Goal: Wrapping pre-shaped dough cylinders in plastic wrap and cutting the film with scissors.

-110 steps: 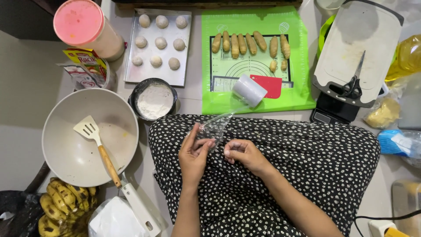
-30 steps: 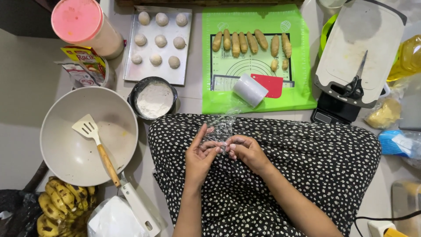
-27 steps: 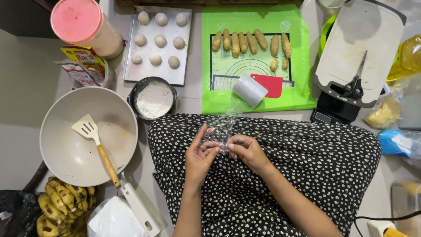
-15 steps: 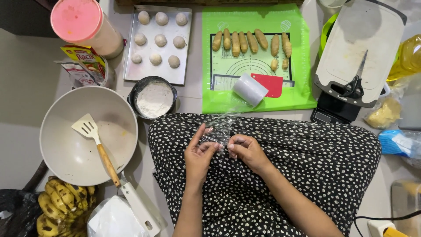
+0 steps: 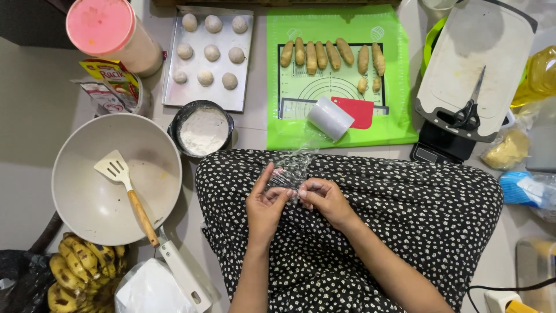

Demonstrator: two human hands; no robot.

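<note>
Hands around clear plastic wrap

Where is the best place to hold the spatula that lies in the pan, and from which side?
Grip the spatula by its wooden handle, probably from the pan's near rim, where the handle's end sticks up toward the person. The slotted white blade lies flat inside the pan.

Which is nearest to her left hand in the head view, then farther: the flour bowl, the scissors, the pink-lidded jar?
From the left hand:
1. Flour bowl, up and left.
2. Pink-lidded jar, far top left.
3. Scissors, on the cutting board, far right.
</note>
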